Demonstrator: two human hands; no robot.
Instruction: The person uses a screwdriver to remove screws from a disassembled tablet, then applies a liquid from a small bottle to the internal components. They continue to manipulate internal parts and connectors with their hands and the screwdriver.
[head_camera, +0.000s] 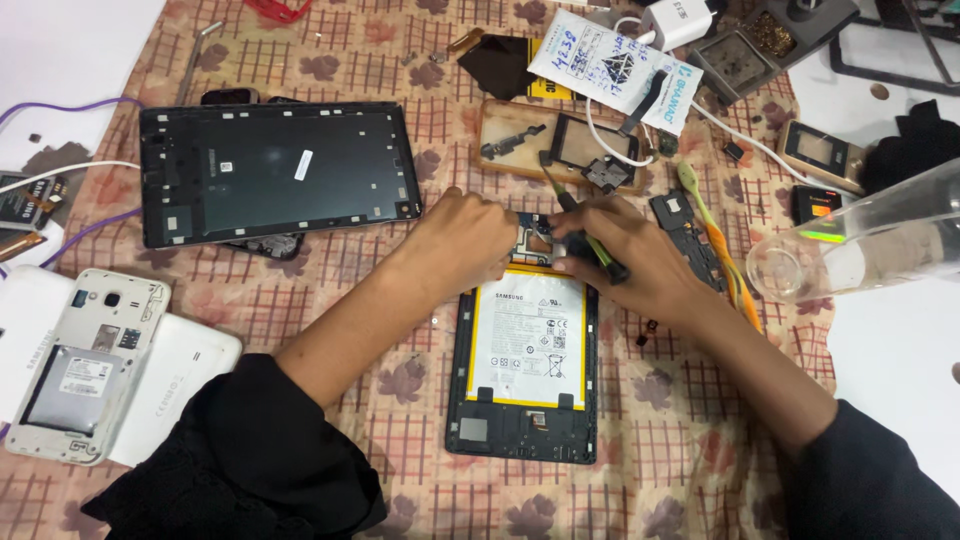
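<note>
1. White battery with a yellow border sits inside the opened tablet (522, 362), lying back-up in the middle of the checked cloth (400, 400).
2. Left hand (470, 238) is curled, fingertips pinching down on the tablet's far edge.
3. Right hand (625, 255) is closed around a green-handled screwdriver (585, 235), tip at that same far edge.
4. Far left: a dark tablet back cover (275, 170). Near left: an open white phone (85, 365).
5. A clear plastic bottle (860, 245) lies on its side at right.
</note>
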